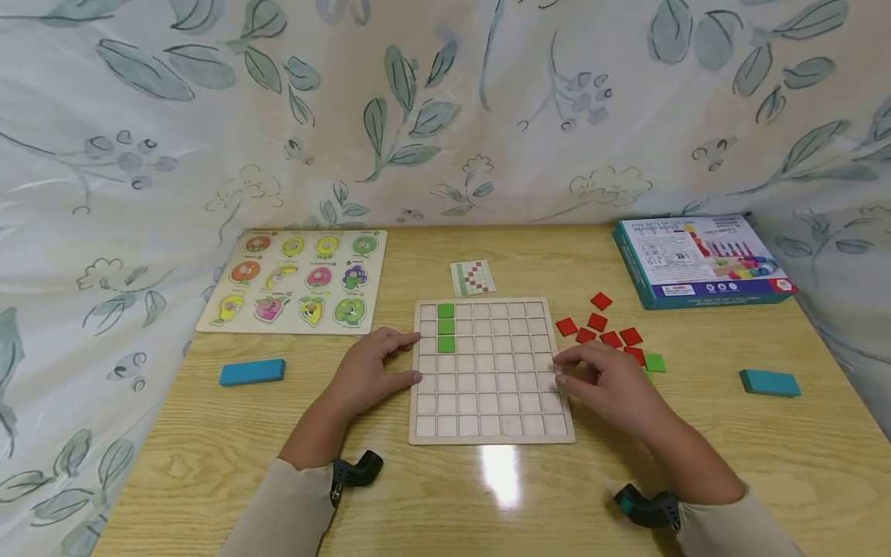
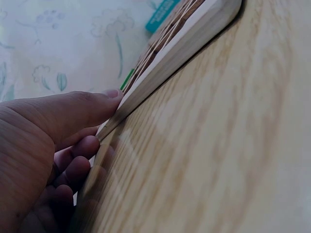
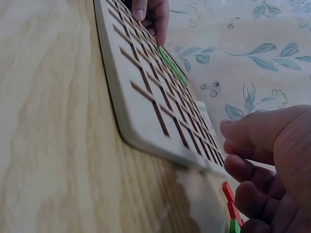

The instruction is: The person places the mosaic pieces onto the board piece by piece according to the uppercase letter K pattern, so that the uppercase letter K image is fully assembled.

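A wooden grid board (image 1: 491,439) lies flat on the table, with three green square tiles (image 1: 445,326) in its second column from the left, at the top. At the board's left edge, my left hand (image 1: 365,375) touches the rim with spread thumb and index finger; the left wrist view shows its thumb (image 2: 104,99) against the rim. My right hand (image 1: 619,383) is by the right edge, thumb and fingers slightly bent and, in the right wrist view, nothing between them. Several loose red tiles (image 1: 610,339) and a green tile (image 1: 654,362) lie just beyond it; the hand partly hides another green one.
A small pattern card (image 1: 472,277) lies behind the board. At the back left is a fruit picture board (image 1: 319,294), at the back right a teal-edged box (image 1: 668,267). Blue blocks lie at left (image 1: 252,372) and right (image 1: 769,383). A leaf-patterned cloth (image 1: 418,186) hangs behind the table.
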`<action>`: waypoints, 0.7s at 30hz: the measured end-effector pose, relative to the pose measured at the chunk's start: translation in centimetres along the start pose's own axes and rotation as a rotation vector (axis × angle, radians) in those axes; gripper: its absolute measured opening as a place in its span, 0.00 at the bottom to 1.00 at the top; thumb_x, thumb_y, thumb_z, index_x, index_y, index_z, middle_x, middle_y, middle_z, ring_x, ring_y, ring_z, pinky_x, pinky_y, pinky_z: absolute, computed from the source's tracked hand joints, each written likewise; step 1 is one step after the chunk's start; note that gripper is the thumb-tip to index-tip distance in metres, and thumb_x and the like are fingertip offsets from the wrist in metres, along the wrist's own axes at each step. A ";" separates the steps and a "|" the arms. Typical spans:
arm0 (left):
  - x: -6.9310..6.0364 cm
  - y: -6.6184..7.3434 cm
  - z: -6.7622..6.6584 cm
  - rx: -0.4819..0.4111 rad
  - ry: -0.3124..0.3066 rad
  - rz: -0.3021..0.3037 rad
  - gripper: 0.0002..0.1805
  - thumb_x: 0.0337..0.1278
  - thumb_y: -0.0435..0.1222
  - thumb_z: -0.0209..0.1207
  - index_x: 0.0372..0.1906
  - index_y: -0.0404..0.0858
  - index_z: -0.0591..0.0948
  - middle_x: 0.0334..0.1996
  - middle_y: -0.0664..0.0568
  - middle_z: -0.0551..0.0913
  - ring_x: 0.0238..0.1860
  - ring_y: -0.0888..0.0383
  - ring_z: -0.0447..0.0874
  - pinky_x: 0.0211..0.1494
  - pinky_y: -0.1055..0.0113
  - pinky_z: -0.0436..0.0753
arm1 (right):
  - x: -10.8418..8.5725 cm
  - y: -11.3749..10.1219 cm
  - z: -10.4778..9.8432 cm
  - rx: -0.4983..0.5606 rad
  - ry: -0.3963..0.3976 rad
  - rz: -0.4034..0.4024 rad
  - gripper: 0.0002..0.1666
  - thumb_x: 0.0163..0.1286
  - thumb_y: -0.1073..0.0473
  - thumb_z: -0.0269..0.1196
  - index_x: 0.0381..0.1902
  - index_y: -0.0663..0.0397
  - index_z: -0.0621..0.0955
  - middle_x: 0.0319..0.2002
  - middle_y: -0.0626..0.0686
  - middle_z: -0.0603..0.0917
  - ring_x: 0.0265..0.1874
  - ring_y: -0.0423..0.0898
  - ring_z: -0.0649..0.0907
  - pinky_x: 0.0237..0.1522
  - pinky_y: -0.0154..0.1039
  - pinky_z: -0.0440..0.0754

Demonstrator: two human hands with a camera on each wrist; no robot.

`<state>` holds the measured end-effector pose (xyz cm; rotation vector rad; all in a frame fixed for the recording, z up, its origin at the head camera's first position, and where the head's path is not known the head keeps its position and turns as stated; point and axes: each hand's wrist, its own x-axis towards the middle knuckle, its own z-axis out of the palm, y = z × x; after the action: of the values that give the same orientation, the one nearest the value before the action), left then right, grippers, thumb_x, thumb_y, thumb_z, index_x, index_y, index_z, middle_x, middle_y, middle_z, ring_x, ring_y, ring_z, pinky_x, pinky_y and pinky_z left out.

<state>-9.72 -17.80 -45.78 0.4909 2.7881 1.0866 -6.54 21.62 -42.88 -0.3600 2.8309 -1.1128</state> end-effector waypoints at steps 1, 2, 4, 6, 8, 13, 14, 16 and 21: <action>0.0 0.0 0.0 -0.001 0.000 0.001 0.35 0.57 0.43 0.79 0.71 0.45 0.83 0.53 0.52 0.83 0.50 0.54 0.78 0.58 0.52 0.78 | -0.1 0.2 -0.1 -0.004 0.005 0.004 0.14 0.68 0.58 0.76 0.52 0.48 0.90 0.39 0.45 0.85 0.32 0.47 0.77 0.32 0.36 0.76; 0.1 0.0 0.0 -0.004 0.000 0.001 0.35 0.57 0.43 0.79 0.71 0.45 0.83 0.53 0.51 0.83 0.50 0.54 0.79 0.58 0.52 0.78 | -0.2 0.3 -0.2 -0.007 0.011 0.008 0.15 0.68 0.58 0.77 0.52 0.49 0.90 0.39 0.45 0.85 0.32 0.47 0.77 0.32 0.36 0.75; 0.1 0.0 -0.1 -0.007 0.001 0.005 0.35 0.57 0.44 0.79 0.71 0.45 0.83 0.53 0.52 0.83 0.51 0.54 0.78 0.58 0.51 0.78 | -0.5 0.7 -0.3 -0.015 0.023 0.021 0.15 0.68 0.58 0.77 0.52 0.50 0.90 0.38 0.45 0.84 0.32 0.47 0.76 0.32 0.37 0.75; 0.2 0.0 -0.1 -0.013 0.003 0.005 0.35 0.56 0.43 0.79 0.70 0.45 0.84 0.53 0.51 0.83 0.51 0.53 0.79 0.58 0.51 0.78 | -0.8 1.1 -0.5 -0.023 0.035 0.035 0.15 0.68 0.59 0.77 0.52 0.50 0.90 0.38 0.46 0.84 0.32 0.48 0.76 0.32 0.37 0.75; 0.2 0.1 -0.1 -0.014 0.003 0.002 0.34 0.56 0.43 0.79 0.70 0.45 0.84 0.54 0.52 0.83 0.51 0.53 0.79 0.58 0.51 0.78 | -1.1 1.5 -0.6 -0.031 0.044 0.046 0.15 0.68 0.58 0.76 0.53 0.50 0.90 0.40 0.47 0.85 0.34 0.48 0.76 0.34 0.37 0.76; 0.2 0.0 0.0 -0.007 -0.005 -0.010 0.34 0.57 0.44 0.79 0.70 0.46 0.84 0.54 0.52 0.83 0.51 0.54 0.79 0.59 0.52 0.78 | -1.8 2.2 -1.1 -0.064 0.078 0.056 0.15 0.69 0.57 0.76 0.53 0.50 0.90 0.40 0.48 0.85 0.33 0.47 0.75 0.33 0.37 0.73; 0.2 0.0 0.0 -0.006 -0.005 -0.011 0.34 0.57 0.44 0.79 0.70 0.46 0.84 0.54 0.52 0.83 0.51 0.54 0.79 0.59 0.52 0.78 | -1.9 2.3 -1.2 -0.072 0.088 0.051 0.15 0.69 0.57 0.76 0.52 0.50 0.90 0.39 0.47 0.84 0.32 0.47 0.74 0.32 0.37 0.73; 0.2 -0.1 0.0 -0.003 -0.003 -0.012 0.34 0.57 0.44 0.79 0.70 0.46 0.84 0.55 0.52 0.83 0.51 0.54 0.79 0.58 0.52 0.78 | -2.1 2.4 -1.4 -0.089 0.109 0.044 0.15 0.69 0.58 0.76 0.52 0.51 0.90 0.34 0.47 0.81 0.30 0.46 0.73 0.29 0.37 0.71; 0.1 -0.2 0.0 -0.009 0.002 -0.011 0.34 0.56 0.44 0.79 0.70 0.46 0.84 0.55 0.51 0.83 0.50 0.54 0.78 0.58 0.52 0.78 | -2.3 2.8 -1.9 -0.123 0.134 0.044 0.15 0.67 0.59 0.77 0.51 0.52 0.89 0.30 0.48 0.75 0.28 0.46 0.72 0.26 0.37 0.68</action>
<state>-9.81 -17.87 -45.93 0.4732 2.7829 1.0967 -5.10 25.43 -43.40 -0.2380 3.0177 -0.9929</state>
